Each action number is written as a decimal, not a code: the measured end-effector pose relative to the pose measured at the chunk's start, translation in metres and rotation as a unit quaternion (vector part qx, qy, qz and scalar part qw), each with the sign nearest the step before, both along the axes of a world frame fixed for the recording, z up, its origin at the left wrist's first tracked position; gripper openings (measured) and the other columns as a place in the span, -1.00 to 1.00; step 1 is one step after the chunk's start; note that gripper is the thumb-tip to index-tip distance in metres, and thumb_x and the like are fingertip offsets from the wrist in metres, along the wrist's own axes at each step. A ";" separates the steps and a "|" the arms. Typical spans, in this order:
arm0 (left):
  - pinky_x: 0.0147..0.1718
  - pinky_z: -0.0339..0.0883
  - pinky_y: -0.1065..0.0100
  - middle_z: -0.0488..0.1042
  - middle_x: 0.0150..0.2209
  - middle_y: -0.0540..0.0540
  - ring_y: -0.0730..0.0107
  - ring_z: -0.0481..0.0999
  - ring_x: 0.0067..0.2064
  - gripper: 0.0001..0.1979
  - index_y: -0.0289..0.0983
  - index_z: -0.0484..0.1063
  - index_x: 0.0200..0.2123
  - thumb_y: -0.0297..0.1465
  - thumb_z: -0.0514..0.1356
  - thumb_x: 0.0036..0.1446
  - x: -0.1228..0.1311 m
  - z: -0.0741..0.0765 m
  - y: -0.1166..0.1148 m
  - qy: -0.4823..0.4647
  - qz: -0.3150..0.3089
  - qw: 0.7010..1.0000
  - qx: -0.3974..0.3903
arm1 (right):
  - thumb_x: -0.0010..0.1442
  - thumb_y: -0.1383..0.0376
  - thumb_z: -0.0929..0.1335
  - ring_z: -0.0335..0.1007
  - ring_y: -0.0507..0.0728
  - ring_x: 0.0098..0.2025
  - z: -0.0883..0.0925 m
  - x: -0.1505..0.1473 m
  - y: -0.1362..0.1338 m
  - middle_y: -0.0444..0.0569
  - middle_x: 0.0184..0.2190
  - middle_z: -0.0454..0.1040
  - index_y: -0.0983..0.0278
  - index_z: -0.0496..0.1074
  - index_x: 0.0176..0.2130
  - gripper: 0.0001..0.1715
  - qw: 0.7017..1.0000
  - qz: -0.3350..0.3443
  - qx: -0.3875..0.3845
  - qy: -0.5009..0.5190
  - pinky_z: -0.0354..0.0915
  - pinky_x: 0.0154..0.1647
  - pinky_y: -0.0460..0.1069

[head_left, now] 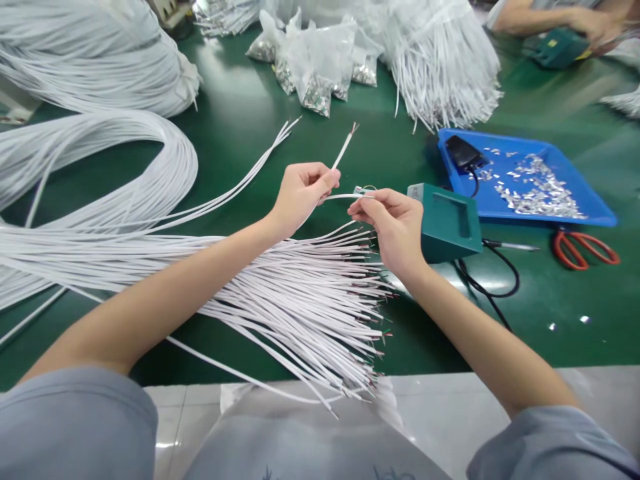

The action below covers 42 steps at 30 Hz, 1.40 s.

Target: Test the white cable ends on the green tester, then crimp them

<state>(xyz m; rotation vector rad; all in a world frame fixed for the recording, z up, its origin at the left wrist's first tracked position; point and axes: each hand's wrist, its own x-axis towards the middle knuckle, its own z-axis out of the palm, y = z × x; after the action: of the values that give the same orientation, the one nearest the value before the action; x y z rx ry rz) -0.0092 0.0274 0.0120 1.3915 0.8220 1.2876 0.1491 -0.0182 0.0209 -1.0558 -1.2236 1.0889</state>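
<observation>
My left hand (306, 193) is closed around a white cable (343, 151), whose stripped end with thin wires points up and away. Between my two hands runs a length of white cable (340, 197); my right hand (393, 223) pinches its end, just left of a green box-shaped device (447, 220). Part of that device is hidden behind my right hand. Below both hands fans out a large bundle of white cables (300, 287), their stripped ends toward the right. A few loose cables (250, 175) reach up beside my left hand.
A blue tray (530, 219) holds small shiny metal pieces and a black object (465, 153). Red-handled scissors (585, 250) lie in front of it. Plastic bags of small parts (317, 63) and more cable bundles (445, 60) fill the back. A co-worker's hands (595, 30) are at far right.
</observation>
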 end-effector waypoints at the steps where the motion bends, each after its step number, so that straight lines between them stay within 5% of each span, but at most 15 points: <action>1: -0.57 0.12 0.47 0.25 -0.63 0.06 0.62 0.20 -0.59 -0.57 -0.32 0.39 -0.61 -0.13 0.35 0.06 0.000 -0.001 0.000 0.019 0.008 0.999 0.049 | 0.09 0.32 0.42 0.47 0.00 -0.43 0.000 0.000 0.000 -0.14 -0.49 0.54 0.26 0.51 -0.45 -0.91 1.000 -0.001 0.003 -0.007 0.44 -0.32 -0.07; 5: -0.53 0.06 0.40 0.26 -0.61 0.03 0.56 0.19 -0.54 -0.53 -0.30 0.42 -0.62 -0.04 0.29 0.10 -0.001 -0.003 -0.004 0.101 0.034 0.978 0.178 | 0.09 0.33 0.40 0.44 0.01 -0.44 0.001 0.003 -0.001 -0.13 -0.50 0.52 0.26 0.52 -0.47 -0.90 0.998 -0.009 0.027 -0.049 0.41 -0.33 -0.05; 10: -0.54 0.05 0.38 0.24 -0.65 0.03 0.54 0.19 -0.57 -0.52 -0.27 0.43 -0.57 -0.04 0.16 0.23 -0.004 -0.003 -0.005 0.075 0.109 0.976 0.171 | 0.05 0.35 0.39 0.41 0.01 -0.46 0.008 0.004 -0.002 -0.13 -0.52 0.50 0.26 0.51 -0.49 -0.89 0.996 -0.021 0.033 -0.083 0.40 -0.35 -0.04; 15: -0.55 0.04 0.41 0.35 -0.59 0.02 0.55 0.24 -0.54 -0.75 -0.27 0.54 -0.53 -0.25 0.33 0.09 0.001 -0.005 -0.003 0.121 0.001 0.971 0.205 | 0.04 0.34 0.38 0.37 0.01 -0.49 0.009 0.007 0.001 -0.14 -0.55 0.48 0.25 0.48 -0.52 -0.88 0.995 -0.020 0.039 -0.088 0.35 -0.40 -0.04; 21: -0.53 0.07 0.42 0.36 -0.62 0.05 0.56 0.21 -0.56 -0.89 -0.32 0.52 -0.53 -0.52 0.25 0.02 0.003 -0.001 -0.007 0.216 -0.011 0.967 0.131 | 0.06 0.34 0.33 0.20 -0.02 -0.58 0.012 0.011 0.003 -0.16 -0.62 0.37 0.28 0.40 -0.55 -0.83 0.975 0.003 0.029 -0.219 0.14 -0.53 -0.07; 24: -0.51 0.13 0.42 0.38 -0.62 0.04 0.55 0.24 -0.56 -0.85 -0.35 0.47 -0.55 -0.55 0.20 0.05 0.001 0.000 -0.003 0.228 0.011 0.971 0.072 | 0.07 0.38 0.30 0.21 0.02 -0.55 0.020 0.016 0.000 -0.14 -0.63 0.35 0.27 0.38 -0.55 -0.81 0.912 -0.017 0.074 -0.404 0.15 -0.45 -0.03; 28: -0.40 0.25 0.39 0.45 -0.58 -0.02 0.51 0.36 -0.51 -0.84 -0.35 0.47 -0.54 -0.57 0.19 0.06 0.000 -0.003 0.007 0.234 0.050 0.971 -0.011 | 0.19 0.31 0.27 0.37 0.17 -0.31 0.030 0.030 0.010 0.07 -0.34 0.53 0.29 0.49 -0.33 -0.80 0.750 -0.050 0.112 -0.650 0.18 -0.30 0.05; 32: -0.35 0.27 0.37 0.47 -0.58 -0.04 0.49 0.40 -0.49 -0.81 -0.36 0.47 -0.56 -0.56 0.21 0.09 0.003 -0.012 0.013 0.238 0.036 0.969 -0.056 | 0.23 0.22 0.29 0.38 0.32 -0.10 0.029 0.039 0.032 0.18 -0.15 0.54 0.34 0.52 -0.22 -0.71 0.619 0.014 0.061 -0.783 0.16 -0.18 0.13; 38: -0.35 0.27 0.37 0.49 -0.57 -0.04 0.49 0.43 -0.49 -0.88 -0.37 0.51 -0.50 -0.53 0.24 0.07 0.004 -0.021 0.015 0.210 0.002 0.974 -0.084 | 0.20 0.21 0.32 0.42 0.27 -0.18 0.027 0.035 0.043 0.16 -0.26 0.56 0.34 0.52 -0.36 -0.74 0.568 0.045 0.048 -0.821 0.13 -0.23 0.09; 42: -0.41 0.23 0.36 0.49 -0.59 -0.05 0.49 0.39 -0.53 -0.88 -0.37 0.50 -0.54 -0.55 0.26 0.03 0.005 -0.023 0.016 0.217 -0.009 0.972 -0.086 | 0.18 0.22 0.35 0.39 0.20 -0.42 0.019 0.041 0.048 0.11 -0.50 0.52 0.31 0.48 -0.49 -0.72 0.581 0.050 0.091 -0.807 0.04 -0.41 0.05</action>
<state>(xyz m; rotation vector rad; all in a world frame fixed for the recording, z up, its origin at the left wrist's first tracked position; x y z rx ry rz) -0.0043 0.0435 -0.0109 1.5563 1.1827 0.8805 0.1900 0.0299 0.0397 -1.8377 -2.7056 -0.3716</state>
